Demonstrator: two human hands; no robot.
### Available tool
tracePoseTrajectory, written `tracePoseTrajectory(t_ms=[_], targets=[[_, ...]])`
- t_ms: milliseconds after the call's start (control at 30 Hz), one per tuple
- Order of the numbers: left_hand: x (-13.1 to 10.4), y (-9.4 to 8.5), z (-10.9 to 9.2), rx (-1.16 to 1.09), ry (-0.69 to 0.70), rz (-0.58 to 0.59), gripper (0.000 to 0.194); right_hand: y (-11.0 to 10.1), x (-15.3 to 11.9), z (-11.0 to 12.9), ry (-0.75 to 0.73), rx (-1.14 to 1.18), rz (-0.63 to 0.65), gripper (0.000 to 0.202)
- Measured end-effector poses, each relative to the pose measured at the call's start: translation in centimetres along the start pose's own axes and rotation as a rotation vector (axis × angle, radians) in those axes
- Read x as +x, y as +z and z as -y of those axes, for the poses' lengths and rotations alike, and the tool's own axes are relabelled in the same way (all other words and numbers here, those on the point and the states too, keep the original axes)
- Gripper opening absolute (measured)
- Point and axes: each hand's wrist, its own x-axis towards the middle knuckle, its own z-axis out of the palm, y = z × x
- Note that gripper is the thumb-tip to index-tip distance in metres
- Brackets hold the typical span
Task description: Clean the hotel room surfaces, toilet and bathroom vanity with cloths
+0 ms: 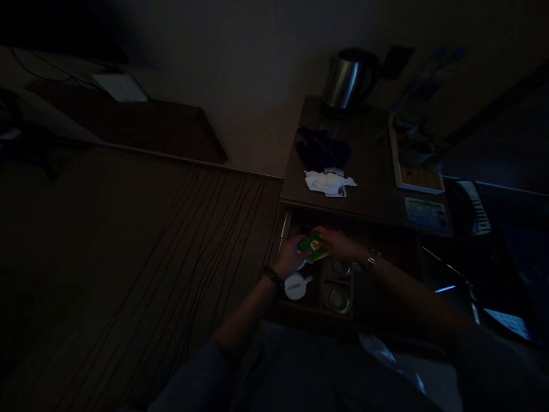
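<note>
Over an open drawer (386,252), a small green and yellow packet (314,246) is held between both hands. My left hand (291,256) grips its left side, with the fingers closed on it. My right hand (337,243) has its fingers closed on the packet's right side. Just below my left hand lies a white cup (295,286) with dark print. Two clear glasses sit in a divided section of the drawer, one (337,297) near the front and one (341,266) partly under my right hand. The scene is very dim.
On the cabinet top (369,166) are a steel kettle (344,83), a dark cloth (323,149), a crumpled white tissue (328,182), a wooden tray (418,177) with items, and a printed card (426,213). A dark bag-like shape lies at the right.
</note>
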Motion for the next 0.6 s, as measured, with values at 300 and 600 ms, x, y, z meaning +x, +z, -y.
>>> tracePoseTrajectory(t_ms=[300,600], targets=[[6.5,1.9,1.3,0.404,-0.011,-0.015,0.043,2.9,5.9,-0.6,0.065,-0.510,-0.051,0.024],[7.1,3.2,2.7,0.630,0.069,0.002,0.054,1.4,-1.3,-7.1,0.370,-0.199,-0.432,0.035]])
